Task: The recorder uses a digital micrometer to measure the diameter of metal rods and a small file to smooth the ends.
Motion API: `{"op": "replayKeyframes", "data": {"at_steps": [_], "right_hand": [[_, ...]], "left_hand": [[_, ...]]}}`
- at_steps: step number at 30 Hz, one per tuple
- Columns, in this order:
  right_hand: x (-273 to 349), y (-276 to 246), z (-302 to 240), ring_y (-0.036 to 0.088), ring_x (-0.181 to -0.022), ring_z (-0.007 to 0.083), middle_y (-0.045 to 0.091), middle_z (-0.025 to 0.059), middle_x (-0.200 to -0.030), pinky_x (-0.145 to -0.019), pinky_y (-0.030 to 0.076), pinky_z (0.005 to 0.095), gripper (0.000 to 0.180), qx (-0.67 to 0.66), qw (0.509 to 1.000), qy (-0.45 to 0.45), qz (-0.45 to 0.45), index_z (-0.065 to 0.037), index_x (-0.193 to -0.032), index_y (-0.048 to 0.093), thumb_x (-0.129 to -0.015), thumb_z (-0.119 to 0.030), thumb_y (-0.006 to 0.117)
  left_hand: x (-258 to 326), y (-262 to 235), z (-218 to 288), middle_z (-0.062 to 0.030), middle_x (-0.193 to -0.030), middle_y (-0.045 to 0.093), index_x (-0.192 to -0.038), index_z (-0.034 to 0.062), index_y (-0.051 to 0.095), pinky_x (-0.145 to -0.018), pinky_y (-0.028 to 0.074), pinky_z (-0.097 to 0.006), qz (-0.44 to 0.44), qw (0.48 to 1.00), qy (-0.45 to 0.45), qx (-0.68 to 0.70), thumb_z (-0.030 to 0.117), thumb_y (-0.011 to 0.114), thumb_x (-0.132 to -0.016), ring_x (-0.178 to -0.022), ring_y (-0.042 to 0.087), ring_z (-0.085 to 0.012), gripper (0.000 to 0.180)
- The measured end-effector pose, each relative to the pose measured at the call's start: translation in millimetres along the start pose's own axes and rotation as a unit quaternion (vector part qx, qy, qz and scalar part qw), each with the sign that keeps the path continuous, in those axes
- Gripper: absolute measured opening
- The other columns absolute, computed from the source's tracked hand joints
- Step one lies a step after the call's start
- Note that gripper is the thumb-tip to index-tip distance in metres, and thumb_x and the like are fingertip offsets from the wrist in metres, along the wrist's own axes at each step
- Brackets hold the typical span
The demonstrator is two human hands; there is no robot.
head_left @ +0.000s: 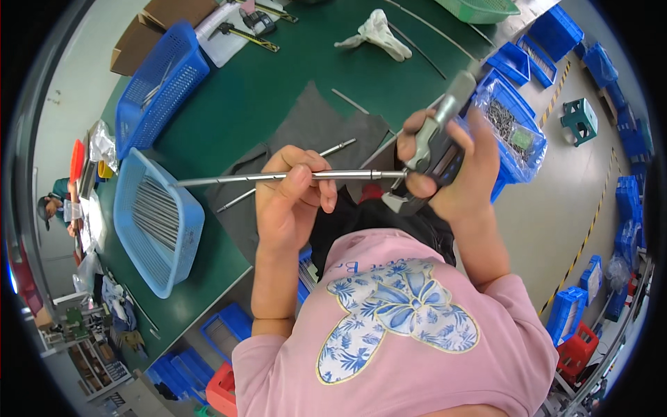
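Between the thumb and fingers of my left hand (288, 198) is a slim metal rod (347, 175), lying roughly level with dark rings near its right part. My right hand (455, 163) grips a micrometer (439, 128) with a digital display; its thimble points up and away. The rod's right end reaches the micrometer's jaws; whether they touch it, I cannot tell. Below the held rod, a second metal rod (240, 200) lies slanted on a grey cloth (306, 125). A light blue basket (187, 257) at the left holds many similar rods (156, 212).
A darker blue basket (187, 59) and calipers (250, 38) sit at the far left of the green table (250, 94). A crumpled white cloth (379, 35) lies at the back. Right of the table, a blue crate (517, 156) holds small metal parts. Another person (59, 201) is at far left.
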State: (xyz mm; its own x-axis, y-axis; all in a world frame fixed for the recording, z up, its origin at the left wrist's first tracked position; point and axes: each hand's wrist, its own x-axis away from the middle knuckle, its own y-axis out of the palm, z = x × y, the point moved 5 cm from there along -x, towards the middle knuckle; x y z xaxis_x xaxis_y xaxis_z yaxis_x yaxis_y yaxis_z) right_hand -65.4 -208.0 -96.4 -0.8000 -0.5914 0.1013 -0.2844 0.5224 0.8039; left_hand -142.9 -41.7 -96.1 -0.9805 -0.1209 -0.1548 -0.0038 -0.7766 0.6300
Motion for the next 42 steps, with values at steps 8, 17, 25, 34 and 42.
{"op": "replayKeyframes", "data": {"at_steps": [8, 17, 25, 34, 42], "right_hand": [[-4, 14, -4, 0.048, -0.037, 0.0166, 0.063, 0.0208, -0.074, -0.036, 0.039, 0.0236, 0.066, -0.045, 0.993, 0.095, -0.053, 0.008, -0.098, 0.055, -0.090, -0.055, 0.034], [-3, 20, -1, 0.042, -0.034, 0.0177, 0.059, 0.0233, -0.071, -0.028, 0.036, 0.0219, 0.063, 0.010, 0.994, 0.109, -0.007, 0.008, -0.094, 0.056, -0.095, -0.048, 0.026], [-3, 18, 1, 0.053, -0.042, 0.0183, 0.063, 0.0232, -0.077, -0.036, 0.041, 0.0246, 0.058, -0.030, 0.992, 0.119, -0.030, 0.006, -0.096, 0.056, -0.092, -0.047, 0.034], [-2, 20, 0, 0.044, -0.035, 0.0178, 0.060, 0.0247, -0.072, -0.029, 0.037, 0.0219, 0.064, -0.008, 0.993, 0.118, 0.006, 0.009, -0.094, 0.056, -0.094, -0.048, 0.027], [-3, 14, 5, 0.052, -0.042, 0.0187, 0.061, 0.0234, -0.072, -0.030, 0.037, 0.0218, 0.071, 0.061, 0.990, 0.128, -0.028, 0.008, -0.091, 0.058, -0.090, -0.058, 0.030]], "left_hand": [[7, 7, 1, -0.0173, -0.076, 0.055, -0.086, -0.0042, 0.053, -0.051, 0.047, -0.027, -0.040, 0.998, -0.042, -0.028, 0.014, 0.054, -0.085, -0.059, 0.057, -0.0192, 0.018], [9, 7, 1, -0.0176, -0.075, 0.056, -0.084, -0.0046, 0.053, -0.051, 0.047, -0.027, -0.038, 0.995, -0.080, -0.042, 0.015, 0.055, -0.085, -0.056, 0.057, -0.0186, 0.019], [8, 8, -1, -0.0179, -0.074, 0.056, -0.084, -0.0048, 0.053, -0.051, 0.047, -0.027, -0.033, 0.995, -0.090, -0.042, 0.014, 0.056, -0.084, -0.055, 0.056, -0.0187, 0.019], [7, 8, -2, -0.0179, -0.072, 0.055, -0.084, -0.0049, 0.052, -0.051, 0.047, -0.027, -0.042, 0.994, -0.089, -0.048, 0.014, 0.056, -0.084, -0.054, 0.056, -0.0187, 0.020], [7, 8, -2, -0.0172, -0.072, 0.054, -0.081, -0.0041, 0.051, -0.048, 0.046, -0.027, -0.043, 0.993, -0.097, -0.061, 0.015, 0.056, -0.083, -0.054, 0.055, -0.0180, 0.019]]}}
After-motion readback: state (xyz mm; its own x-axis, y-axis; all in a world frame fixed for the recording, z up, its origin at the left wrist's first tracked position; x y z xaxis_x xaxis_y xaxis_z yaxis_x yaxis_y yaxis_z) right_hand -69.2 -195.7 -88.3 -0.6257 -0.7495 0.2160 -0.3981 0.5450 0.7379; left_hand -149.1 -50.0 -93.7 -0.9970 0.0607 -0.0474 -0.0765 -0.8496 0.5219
